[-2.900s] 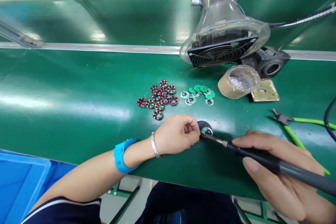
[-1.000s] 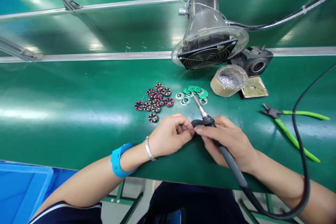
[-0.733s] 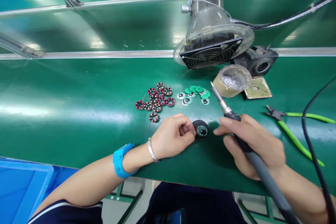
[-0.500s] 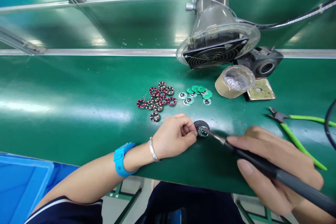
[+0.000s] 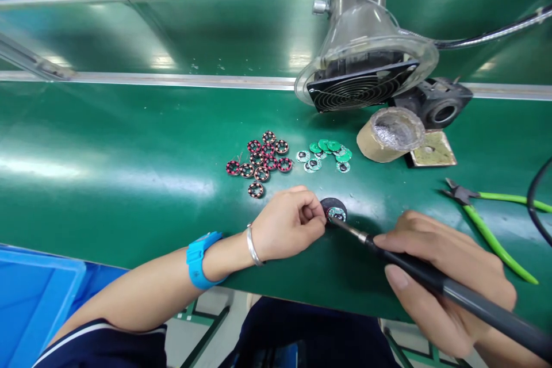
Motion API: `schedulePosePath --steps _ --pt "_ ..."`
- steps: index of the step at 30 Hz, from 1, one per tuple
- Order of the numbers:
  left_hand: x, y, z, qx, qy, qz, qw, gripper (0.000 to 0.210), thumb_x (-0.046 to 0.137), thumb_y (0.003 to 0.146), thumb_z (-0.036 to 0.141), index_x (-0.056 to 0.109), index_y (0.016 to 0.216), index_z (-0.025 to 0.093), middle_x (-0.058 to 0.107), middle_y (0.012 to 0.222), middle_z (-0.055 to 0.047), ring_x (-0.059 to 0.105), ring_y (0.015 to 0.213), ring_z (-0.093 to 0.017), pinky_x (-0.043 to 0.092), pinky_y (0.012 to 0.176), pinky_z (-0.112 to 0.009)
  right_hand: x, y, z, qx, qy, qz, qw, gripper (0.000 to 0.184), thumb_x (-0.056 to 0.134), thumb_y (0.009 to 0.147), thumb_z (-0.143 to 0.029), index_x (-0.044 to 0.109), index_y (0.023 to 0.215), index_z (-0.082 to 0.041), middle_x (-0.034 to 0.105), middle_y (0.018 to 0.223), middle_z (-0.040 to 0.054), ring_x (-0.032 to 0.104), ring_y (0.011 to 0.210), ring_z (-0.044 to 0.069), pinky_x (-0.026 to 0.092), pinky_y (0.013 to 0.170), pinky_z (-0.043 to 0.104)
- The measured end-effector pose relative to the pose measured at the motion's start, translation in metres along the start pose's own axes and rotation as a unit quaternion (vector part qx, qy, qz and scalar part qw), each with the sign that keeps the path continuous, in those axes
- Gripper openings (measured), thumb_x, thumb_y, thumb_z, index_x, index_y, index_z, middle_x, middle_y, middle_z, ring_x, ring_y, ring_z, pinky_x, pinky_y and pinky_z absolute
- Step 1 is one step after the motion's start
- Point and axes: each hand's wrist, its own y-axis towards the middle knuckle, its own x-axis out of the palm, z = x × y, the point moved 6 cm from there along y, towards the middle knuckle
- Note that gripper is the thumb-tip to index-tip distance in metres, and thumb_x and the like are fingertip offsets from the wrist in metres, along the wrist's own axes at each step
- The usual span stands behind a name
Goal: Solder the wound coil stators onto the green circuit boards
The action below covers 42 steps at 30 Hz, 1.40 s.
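Note:
A small round circuit board [image 5: 337, 213] rests on a black round holder [image 5: 340, 203] on the bench. My left hand [image 5: 291, 221] is closed in a pinch at the holder's left edge, right beside the board; whatever lies between its fingertips is hidden. My right hand [image 5: 448, 270] grips a black soldering iron [image 5: 414, 264] like a pen. The iron's metal tip reaches the lower left part of the board, close to my left fingertips. Farther back lie several copper-wound ring coils [image 5: 261, 173] and, to their right, several round green circuit boards [image 5: 323, 146].
A fume extractor with a fan grille [image 5: 362, 89] hangs over the back of the green bench [image 5: 129, 126]. Below it stand a tan cup [image 5: 379, 141], a soldering sponge tray [image 5: 433, 149] and a black iron stand [image 5: 444, 109]. Green-handled cutters [image 5: 487, 227] lie at right.
The soldering iron's tip has shifted from the board's upper right side to its lower left, nearer my left fingertips. My left hand keeps its pinch. The whole view has shifted slightly.

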Motion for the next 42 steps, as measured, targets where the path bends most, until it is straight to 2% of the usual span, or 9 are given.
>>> schedulePosePath --steps 11,19,22,26,29,31,33,38,42 --pt "0.000 0.000 0.001 -0.006 0.012 0.006 1.000 0.005 0.058 0.071 0.012 0.061 0.068 0.015 0.053 0.068 0.002 0.049 0.056 -0.006 0.042 0.055 -0.019 -0.001 -0.002 0.000 -0.005 0.010 0.011 1.000 0.028 0.052 0.074 -0.008 0.062 0.099 -0.015 0.057 0.064 0.0028 0.050 0.051 0.012 0.043 0.045 0.029" --pt "-0.001 0.002 0.003 0.005 0.018 0.011 1.000 0.007 0.058 0.069 0.010 0.060 0.065 0.015 0.054 0.063 0.002 0.051 0.060 -0.008 0.040 0.054 -0.019 -0.012 -0.009 0.000 -0.011 0.018 0.063 0.998 0.037 0.055 0.072 -0.004 0.063 0.107 -0.015 0.057 0.070 0.0034 0.055 0.059 0.016 0.047 0.050 0.033" --pt "-0.001 0.002 0.003 0.006 0.013 0.012 1.000 0.007 0.058 0.069 0.010 0.060 0.065 0.015 0.054 0.063 0.002 0.051 0.059 -0.008 0.040 0.054 -0.018 -0.009 -0.010 0.006 -0.014 -0.029 0.075 0.997 0.041 0.056 0.077 -0.006 0.061 0.117 -0.015 0.060 0.072 0.0031 0.058 0.061 0.016 0.047 0.051 0.030" --pt "-0.001 0.003 0.002 0.000 0.010 0.015 1.000 0.006 0.058 0.069 0.010 0.061 0.066 0.015 0.053 0.064 0.002 0.048 0.055 -0.007 0.040 0.051 -0.018 0.011 -0.009 0.022 0.004 -0.132 0.019 0.991 0.037 0.062 0.081 -0.007 0.060 0.117 -0.019 0.069 0.082 0.0023 0.061 0.064 0.013 0.051 0.059 0.027" --pt "0.000 0.002 0.000 0.001 0.000 0.012 1.000 0.005 0.058 0.069 0.011 0.061 0.066 0.014 0.052 0.065 0.002 0.048 0.054 -0.006 0.042 0.050 -0.018 0.030 -0.006 0.026 -0.027 -0.134 -0.046 0.990 0.035 0.068 0.079 -0.010 0.059 0.112 -0.018 0.071 0.095 0.0062 0.064 0.081 0.018 0.054 0.075 0.032" --pt "0.001 0.002 0.000 0.006 -0.015 0.008 1.000 0.004 0.059 0.071 0.012 0.061 0.068 0.014 0.051 0.067 0.002 0.049 0.053 -0.006 0.043 0.049 -0.018 0.034 -0.004 0.027 -0.030 -0.126 -0.055 0.990 0.036 0.066 0.079 -0.008 0.058 0.112 -0.019 0.070 0.096 0.0062 0.064 0.086 0.019 0.053 0.079 0.034" --pt "0.000 0.001 0.001 0.017 -0.032 0.009 0.999 0.001 0.060 0.072 0.015 0.060 0.072 0.014 0.050 0.072 0.002 0.050 0.051 -0.004 0.043 0.047 -0.017 0.033 -0.002 0.026 -0.027 -0.121 -0.044 0.991 0.036 0.065 0.079 -0.007 0.057 0.111 -0.019 0.070 0.095 0.0057 0.063 0.082 0.017 0.053 0.076 0.032" --pt "-0.001 0.001 0.012 0.097 -0.028 0.006 0.995 0.026 0.064 0.073 0.015 0.060 0.099 0.014 0.053 0.092 0.000 0.056 0.052 -0.002 0.044 0.044 -0.014 0.019 -0.006 0.032 0.048 -0.108 -0.024 0.993 0.033 0.066 0.080 -0.015 0.057 0.112 -0.021 0.068 0.092 0.0037 0.062 0.073 0.014 0.053 0.068 0.027" --pt "0.001 0.000 0.017 0.144 0.013 0.022 0.989 0.012 0.062 0.079 0.015 0.066 0.089 0.013 0.060 0.086 -0.001 0.054 0.052 -0.001 0.045 0.048 -0.013 0.017 -0.014 0.041 0.094 -0.094 -0.031 0.991 0.032 0.065 0.082 -0.019 0.055 0.112 -0.023 0.069 0.101 0.0036 0.068 0.082 0.015 0.055 0.069 0.024"
